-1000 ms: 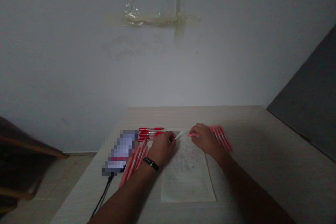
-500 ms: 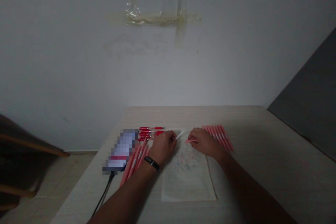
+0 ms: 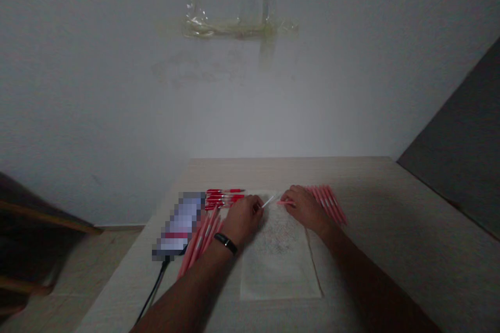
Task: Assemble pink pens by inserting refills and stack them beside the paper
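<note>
A sheet of mottled paper (image 3: 279, 265) lies flat on the desk (image 3: 394, 208), under and ahead of both hands. The left hand (image 3: 242, 220), with a black wristband (image 3: 225, 243), is closed narrow on a thin white rod (image 3: 267, 201); the fingers hide its gripped end. The right hand (image 3: 307, 209) is closed narrow on a pink tube (image 3: 285, 202), its gripped end also hidden. The 2 held items are just beside each other near the far edge of the sheet; contact cannot be confirmed. Left of the sheet lie pink pens (image 3: 200, 242) and red pens (image 3: 222, 199), partly hidden by the left hand. Further pink pens (image 3: 327, 204) fan out beyond the right hand. A pixelated phone (image 3: 180, 223) with a black cable (image 3: 154, 286) lies at far left. Clear tape (image 3: 234, 29) marks the wall (image 3: 117, 88).
</note>
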`<state>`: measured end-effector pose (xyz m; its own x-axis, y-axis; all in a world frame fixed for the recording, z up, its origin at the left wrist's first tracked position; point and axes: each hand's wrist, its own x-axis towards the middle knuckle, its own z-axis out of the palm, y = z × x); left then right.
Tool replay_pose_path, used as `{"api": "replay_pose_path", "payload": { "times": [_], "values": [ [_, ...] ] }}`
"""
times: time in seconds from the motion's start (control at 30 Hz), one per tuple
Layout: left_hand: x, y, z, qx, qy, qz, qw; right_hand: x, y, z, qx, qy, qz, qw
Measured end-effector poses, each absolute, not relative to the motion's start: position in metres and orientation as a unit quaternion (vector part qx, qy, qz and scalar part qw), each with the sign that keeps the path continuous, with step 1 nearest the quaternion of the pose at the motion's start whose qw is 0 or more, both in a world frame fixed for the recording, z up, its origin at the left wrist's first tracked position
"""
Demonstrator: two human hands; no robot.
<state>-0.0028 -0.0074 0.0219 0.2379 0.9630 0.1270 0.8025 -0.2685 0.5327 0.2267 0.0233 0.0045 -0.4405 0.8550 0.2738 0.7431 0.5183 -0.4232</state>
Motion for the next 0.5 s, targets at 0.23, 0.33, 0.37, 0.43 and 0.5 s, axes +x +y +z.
{"api": "replay_pose_path", "payload": {
  "times": [0.23, 0.33, 0.37, 0.43, 0.5],
  "values": [
    [-0.0029, -0.0071, 0.0209, 0.77, 0.571, 0.22, 0.182, 0.2266, 0.0254, -0.002, -0.477, -0.838, 0.108, 0.242],
    [-0.003, -0.0074, 0.0214, 0.77, 0.573, 0.214, 0.182, 0.2274, 0.0266, -0.0047, -0.477, -0.833, 0.102, 0.259],
    [-0.003, -0.0073, 0.0217, 0.77, 0.574, 0.213, 0.18, 0.228, 0.0273, -0.005, -0.478, -0.83, 0.101, 0.268],
    [-0.0032, -0.0069, 0.0222, 0.772, 0.573, 0.211, 0.175, 0.2297, 0.029, -0.0042, -0.478, -0.823, 0.103, 0.289],
    [-0.0034, -0.0062, 0.0226, 0.775, 0.572, 0.211, 0.168, 0.2316, 0.0303, -0.0014, -0.472, -0.818, 0.107, 0.311]
  ]
}}
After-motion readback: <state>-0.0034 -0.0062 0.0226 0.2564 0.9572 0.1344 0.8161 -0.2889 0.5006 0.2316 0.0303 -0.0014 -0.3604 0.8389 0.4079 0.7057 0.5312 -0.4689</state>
